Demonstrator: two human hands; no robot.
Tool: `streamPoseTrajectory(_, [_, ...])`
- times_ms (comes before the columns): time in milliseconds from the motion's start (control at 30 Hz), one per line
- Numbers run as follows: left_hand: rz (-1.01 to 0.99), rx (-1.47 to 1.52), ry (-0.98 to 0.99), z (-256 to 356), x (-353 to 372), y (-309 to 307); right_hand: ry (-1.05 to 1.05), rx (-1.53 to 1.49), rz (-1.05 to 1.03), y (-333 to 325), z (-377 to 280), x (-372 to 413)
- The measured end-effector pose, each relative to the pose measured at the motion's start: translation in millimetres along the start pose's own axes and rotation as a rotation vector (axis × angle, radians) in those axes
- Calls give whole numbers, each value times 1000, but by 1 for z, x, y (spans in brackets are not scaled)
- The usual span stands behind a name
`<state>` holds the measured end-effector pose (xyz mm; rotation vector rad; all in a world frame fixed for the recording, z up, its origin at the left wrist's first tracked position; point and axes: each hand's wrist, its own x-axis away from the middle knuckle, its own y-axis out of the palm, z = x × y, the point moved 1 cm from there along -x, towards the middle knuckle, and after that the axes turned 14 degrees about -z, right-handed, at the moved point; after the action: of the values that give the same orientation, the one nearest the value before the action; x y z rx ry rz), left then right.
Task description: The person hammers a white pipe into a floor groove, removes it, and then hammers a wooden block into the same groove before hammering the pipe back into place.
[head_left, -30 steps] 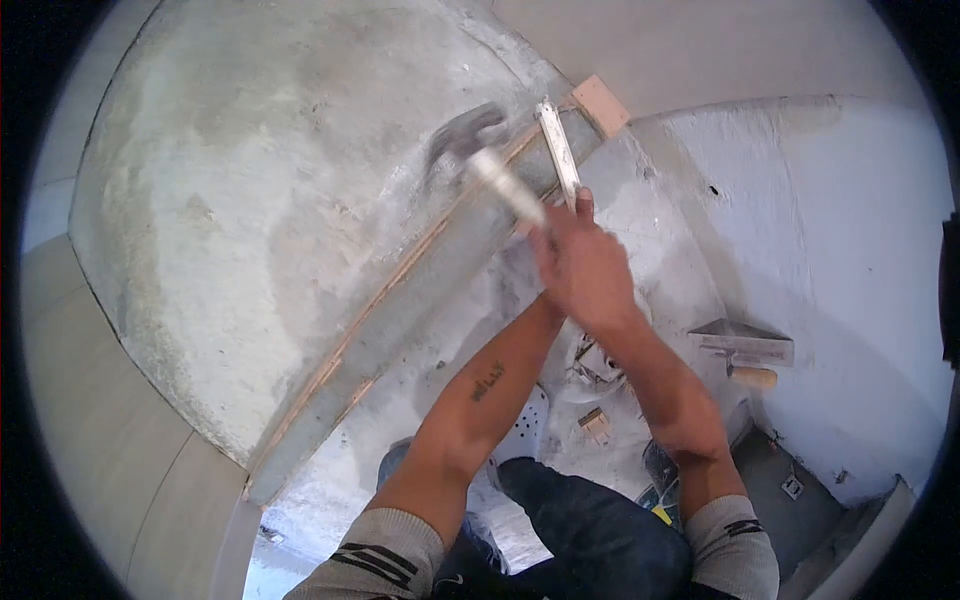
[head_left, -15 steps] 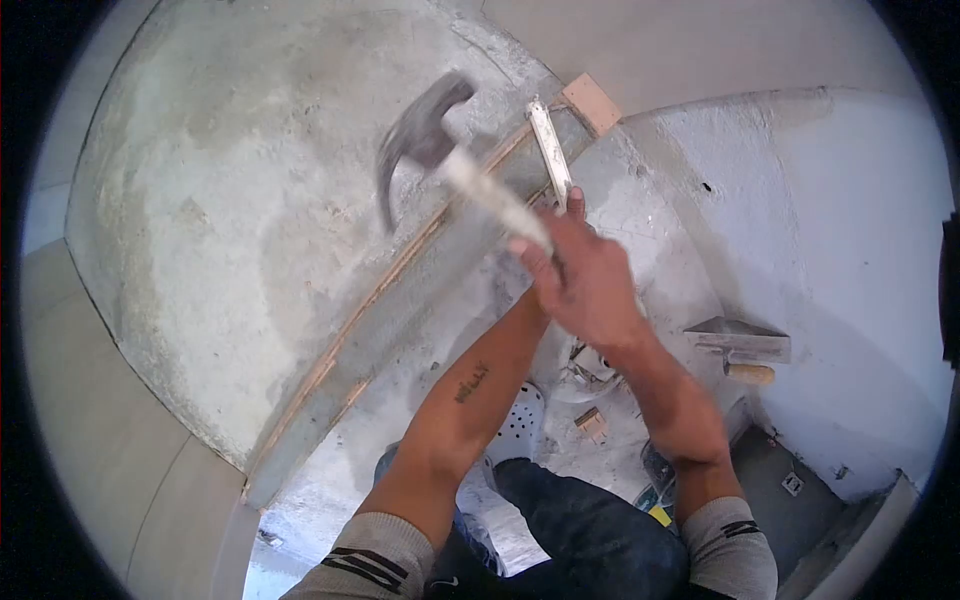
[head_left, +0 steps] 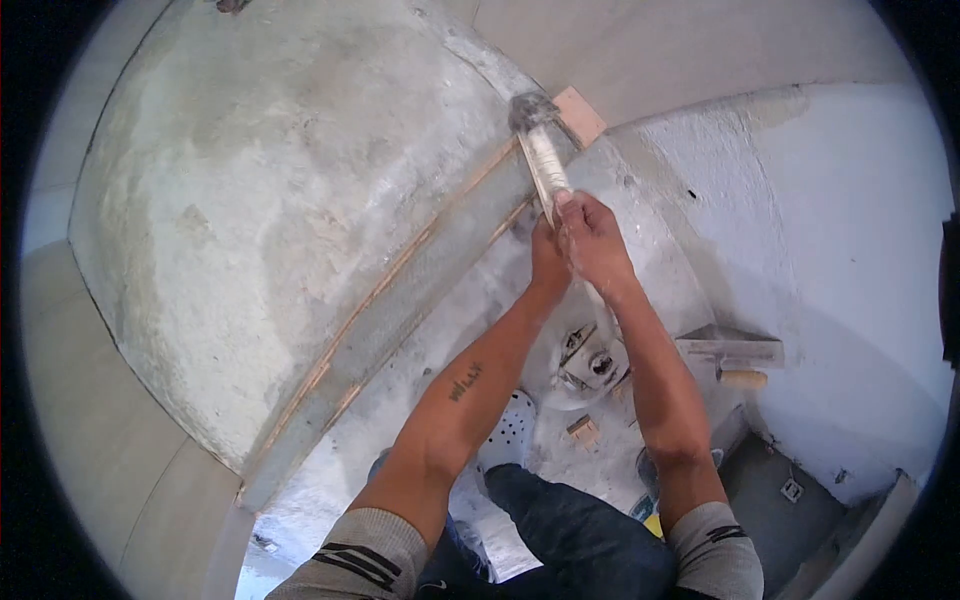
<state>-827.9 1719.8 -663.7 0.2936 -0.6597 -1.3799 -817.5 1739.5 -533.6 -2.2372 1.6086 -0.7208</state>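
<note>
"Where's the hammer (head_left: 545, 155)?"
"Right hand (head_left: 594, 238) closed round its handle, head by the ledge's (head_left: 415, 275) upper end, near the wooden block (head_left: 579, 116)."
"Left hand (head_left: 549, 255)?"
"Partly hidden, clasping the pale bar (head_left: 536, 177)."

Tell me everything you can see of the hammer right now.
The hammer has a dark, metal-looking head, blurred enough that its face and claw cannot be told apart. Its straight, pale handle carries thin dark lines; its material is unclear. The right hand grips the handle's lower end, hiding it. The hammer slants up and slightly left over the pale strip, its head by the upper end of the grey curb, just left of the wooden block. Whether the head touches anything is unclear.
</note>
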Motion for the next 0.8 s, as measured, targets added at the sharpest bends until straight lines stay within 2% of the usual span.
streamPoseTrajectory(33, [112, -25, 109, 8, -2, 3, 54, -110, -12, 0, -3, -5])
streamPoseTrajectory(67, [125, -28, 127, 17, -9, -3, 105, -218, -36, 1, -6, -12])
streamPoseTrajectory(100, [40, 40, -39, 20, -5, -11, 71, -344, -40, -5, -11, -8])
streamPoseTrajectory(133, [-65, 116, -227, 18, 6, -8, 100, -341, -27, -12, -22, 5])
streamPoseTrajectory(200, [-42, 40, -146, 0, -7, -5, 62, -427, -79, -20, -45, 1])
streamPoseTrajectory(233, [0, -43, -100, 3, -3, -7, -44, -399, -61, -18, -48, 5])
streamPoseTrajectory(267, [9, -46, -100, 6, -1, -9, -43, -405, -69, -11, -44, 4])
streamPoseTrajectory(333, [-75, 180, -182, 13, 3, -7, -323, -237, 116, 4, -26, -1])
streamPoseTrajectory(367, [-78, 178, -184, 13, 5, -6, -323, -237, 120, 4, -1, -8])
streamPoseTrajectory(400, [-38, 141, -138, 11, 5, -3, -66, -172, -85, 2, 32, -19])
streamPoseTrajectory(433, [5, 103, -87, 9, 4, -2, 186, -104, -291, 1, 33, -26])
streamPoseTrajectory(467, [2, 95, -78, 8, 2, 0, 175, -109, -288, 2, 31, -24])
streamPoseTrajectory(533, [35, 3, 117, 4, 2, -5, 157, -301, -161, 6, 19, -14])
streamPoseTrajectory(567, [32, 12, 89, 9, 14, -2, 185, -298, -153, 2, 14, -3])
streamPoseTrajectory(633, [-35, 183, -147, 25, 7, -6, 75, -341, -154, -3, -3, -10])
streamPoseTrajectory(767, [-53, 148, -92, 16, 3, -4, 99, -441, -142, -5, -36, -2])
streamPoseTrajectory(800, [-38, 161, -119, 12, 1, -5, -78, -274, -30, 0, -31, -5])
